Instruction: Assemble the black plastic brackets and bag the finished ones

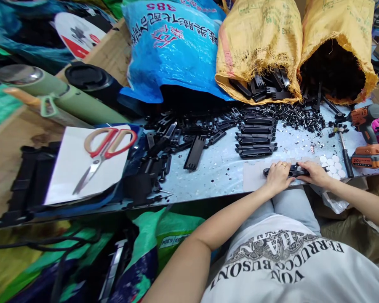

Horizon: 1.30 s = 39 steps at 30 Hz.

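Note:
At the front edge of the table, both my hands are on a long black plastic part (294, 171), which lies over a pale sheet (252, 174). My left hand (278, 174), with a ring on one finger, is closed over the part's left portion. My right hand (316, 173) grips it near the right end, thumb and fingers together; its fingertips partly hide the part. Just behind sits a stack of similar black parts (256, 138). Several white round discs (334, 166) lie beside my right hand, with a hammer (345, 153) beyond them.
An orange cordless drill (368, 139) stands at the right. Small screws (303, 118) and loose black pieces (194, 153) cover the back. Yellow sacks (259, 38) and a blue bag (177, 54) stand behind. Red-handled scissors (104, 147) and a green flask (69, 94) are left.

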Each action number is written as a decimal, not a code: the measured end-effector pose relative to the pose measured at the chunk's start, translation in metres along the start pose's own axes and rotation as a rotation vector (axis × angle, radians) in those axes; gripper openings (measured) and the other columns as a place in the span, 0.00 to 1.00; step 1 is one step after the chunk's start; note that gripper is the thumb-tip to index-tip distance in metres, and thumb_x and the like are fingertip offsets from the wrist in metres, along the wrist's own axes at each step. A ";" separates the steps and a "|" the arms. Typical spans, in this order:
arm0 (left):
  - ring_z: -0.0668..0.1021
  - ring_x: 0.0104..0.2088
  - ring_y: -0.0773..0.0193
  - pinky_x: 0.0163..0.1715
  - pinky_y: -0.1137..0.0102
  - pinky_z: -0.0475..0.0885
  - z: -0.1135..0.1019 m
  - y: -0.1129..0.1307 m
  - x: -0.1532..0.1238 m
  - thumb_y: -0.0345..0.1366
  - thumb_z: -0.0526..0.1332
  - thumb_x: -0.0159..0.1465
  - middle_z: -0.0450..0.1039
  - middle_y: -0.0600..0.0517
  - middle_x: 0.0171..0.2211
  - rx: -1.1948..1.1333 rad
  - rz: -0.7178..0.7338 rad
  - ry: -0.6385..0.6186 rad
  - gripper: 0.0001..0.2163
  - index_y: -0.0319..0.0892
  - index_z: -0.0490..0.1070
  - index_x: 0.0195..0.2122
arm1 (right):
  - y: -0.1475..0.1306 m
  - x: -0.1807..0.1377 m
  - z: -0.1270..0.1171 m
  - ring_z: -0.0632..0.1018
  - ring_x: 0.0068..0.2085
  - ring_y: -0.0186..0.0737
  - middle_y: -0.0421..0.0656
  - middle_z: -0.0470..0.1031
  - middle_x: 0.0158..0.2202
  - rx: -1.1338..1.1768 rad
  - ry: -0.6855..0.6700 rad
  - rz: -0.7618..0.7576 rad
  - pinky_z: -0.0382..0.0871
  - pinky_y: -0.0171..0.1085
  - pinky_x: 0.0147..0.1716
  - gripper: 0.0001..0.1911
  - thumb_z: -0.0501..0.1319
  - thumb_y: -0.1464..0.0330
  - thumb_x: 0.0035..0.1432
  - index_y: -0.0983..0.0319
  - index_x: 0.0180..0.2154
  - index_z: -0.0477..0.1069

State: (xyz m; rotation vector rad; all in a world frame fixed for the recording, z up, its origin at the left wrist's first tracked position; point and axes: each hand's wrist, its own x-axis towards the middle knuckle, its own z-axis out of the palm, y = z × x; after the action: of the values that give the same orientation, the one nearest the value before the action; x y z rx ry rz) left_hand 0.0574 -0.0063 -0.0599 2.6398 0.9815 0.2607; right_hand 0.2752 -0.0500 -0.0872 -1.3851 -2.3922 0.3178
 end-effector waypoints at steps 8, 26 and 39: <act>0.68 0.47 0.50 0.42 0.60 0.62 -0.002 0.002 -0.004 0.45 0.60 0.60 0.69 0.42 0.43 -0.033 -0.082 -0.013 0.20 0.37 0.64 0.48 | 0.016 0.010 -0.008 0.71 0.35 0.41 0.48 0.71 0.34 -0.071 -0.072 -0.117 0.67 0.38 0.34 0.27 0.54 0.55 0.61 0.62 0.56 0.62; 0.69 0.47 0.50 0.43 0.60 0.64 0.003 0.008 -0.006 0.45 0.60 0.59 0.69 0.41 0.44 -0.045 -0.098 0.017 0.20 0.37 0.65 0.47 | 0.029 0.025 -0.020 0.72 0.36 0.39 0.46 0.72 0.33 -0.044 -0.215 -0.360 0.65 0.35 0.34 0.23 0.51 0.57 0.64 0.61 0.55 0.65; 0.74 0.38 0.60 0.37 0.67 0.69 -0.047 -0.025 -0.013 0.41 0.52 0.66 0.72 0.45 0.34 -0.072 -0.187 -0.110 0.13 0.37 0.71 0.35 | -0.028 0.036 -0.048 0.72 0.26 0.38 0.48 0.73 0.25 -0.255 -0.215 0.013 0.51 0.34 0.24 0.29 0.47 0.45 0.60 0.63 0.29 0.69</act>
State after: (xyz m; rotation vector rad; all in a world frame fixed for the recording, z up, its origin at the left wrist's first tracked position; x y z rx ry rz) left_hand 0.0193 0.0136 -0.0252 2.4490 1.1500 0.1040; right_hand 0.2557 -0.0319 -0.0266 -1.5458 -2.6768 0.1773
